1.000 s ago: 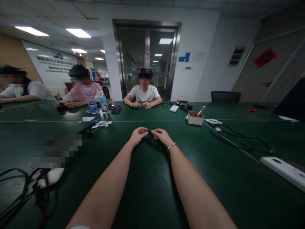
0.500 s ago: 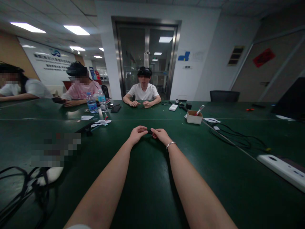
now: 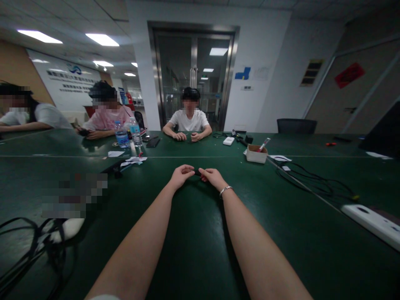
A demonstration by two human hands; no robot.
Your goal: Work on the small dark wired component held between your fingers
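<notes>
1. I see a green table (image 3: 193, 233) with a small open box (image 3: 256, 156) on it; a stick (image 3: 264, 144) leans inside. Left and right of the box are as the wearer faces it.
2. A small black piece (image 3: 197, 172), its details too small to tell, is held left of the box and nearer the wearer.
3. The wearer's left hand (image 3: 181, 176) pinches the piece's left end between thumb and fingertips.
4. The right hand (image 3: 213, 178), closer to the box, pinches the other end, thumb against forefinger; its remaining fingers curl beneath. A silver bracelet (image 3: 225, 191) circles that wrist.
5. Just beyond the box, to its left, lies a white block (image 3: 228, 141).
6. Well left of the box stand two bottles (image 3: 122, 136).
7. Right of the box, black cables (image 3: 315, 183) trail.
</notes>
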